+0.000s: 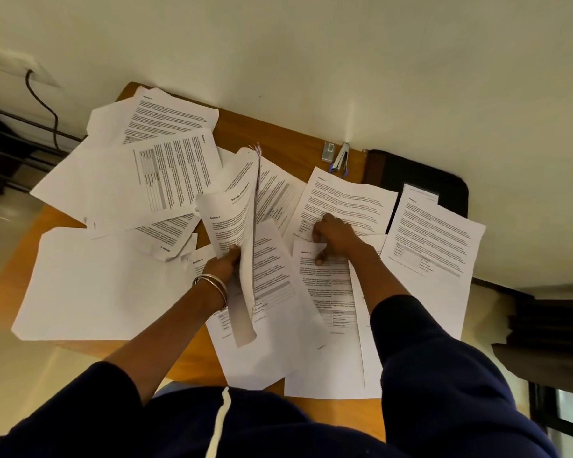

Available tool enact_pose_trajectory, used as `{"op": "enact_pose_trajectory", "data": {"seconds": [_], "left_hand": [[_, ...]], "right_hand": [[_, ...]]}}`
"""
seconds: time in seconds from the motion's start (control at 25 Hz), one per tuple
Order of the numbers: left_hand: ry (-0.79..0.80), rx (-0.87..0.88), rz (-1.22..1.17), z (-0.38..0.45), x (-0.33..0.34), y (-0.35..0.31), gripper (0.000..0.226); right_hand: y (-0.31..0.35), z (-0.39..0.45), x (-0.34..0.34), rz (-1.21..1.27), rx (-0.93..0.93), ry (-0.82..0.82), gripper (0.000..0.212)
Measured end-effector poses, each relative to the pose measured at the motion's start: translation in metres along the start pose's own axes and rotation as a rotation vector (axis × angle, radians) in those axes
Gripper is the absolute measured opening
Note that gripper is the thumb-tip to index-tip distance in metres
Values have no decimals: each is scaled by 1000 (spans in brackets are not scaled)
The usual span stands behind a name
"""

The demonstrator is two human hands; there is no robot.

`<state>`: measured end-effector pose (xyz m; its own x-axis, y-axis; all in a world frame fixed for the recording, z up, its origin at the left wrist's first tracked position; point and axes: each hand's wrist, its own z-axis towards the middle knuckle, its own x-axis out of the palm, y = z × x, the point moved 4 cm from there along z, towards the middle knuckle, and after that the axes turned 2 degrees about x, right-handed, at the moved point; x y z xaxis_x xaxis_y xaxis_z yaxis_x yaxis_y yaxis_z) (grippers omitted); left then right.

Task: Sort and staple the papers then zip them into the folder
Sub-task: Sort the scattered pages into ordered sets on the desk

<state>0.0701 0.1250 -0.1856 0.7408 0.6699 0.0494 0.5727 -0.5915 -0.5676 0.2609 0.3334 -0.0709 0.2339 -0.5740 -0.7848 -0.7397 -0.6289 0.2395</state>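
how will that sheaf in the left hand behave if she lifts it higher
The sheaf likely stays floppy: its top and bottom already curl over though the left hand grips it mid-length. Its fanned edges suggest loose sheets that could slip apart.

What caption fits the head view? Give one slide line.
Left hand holds a gathered sheaf upright while right hand pinches a loose sheet on the paper-strewn table.

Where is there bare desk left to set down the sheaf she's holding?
Bare wood shows along the wall edge of the brown wooden desk, between the far printed sheets and the silver stapler. A narrower strip lies at the near edge, left of the forearm. The middle is crowded with overlapping pages around both hands.
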Motion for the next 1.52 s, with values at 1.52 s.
{"op": "enact_pose_trajectory", "data": {"seconds": [1.52], "left_hand": [[353,1138,813,-186,83,-153,71]], "right_hand": [[-45,-179,-130,1125,303,-810,23]]}}
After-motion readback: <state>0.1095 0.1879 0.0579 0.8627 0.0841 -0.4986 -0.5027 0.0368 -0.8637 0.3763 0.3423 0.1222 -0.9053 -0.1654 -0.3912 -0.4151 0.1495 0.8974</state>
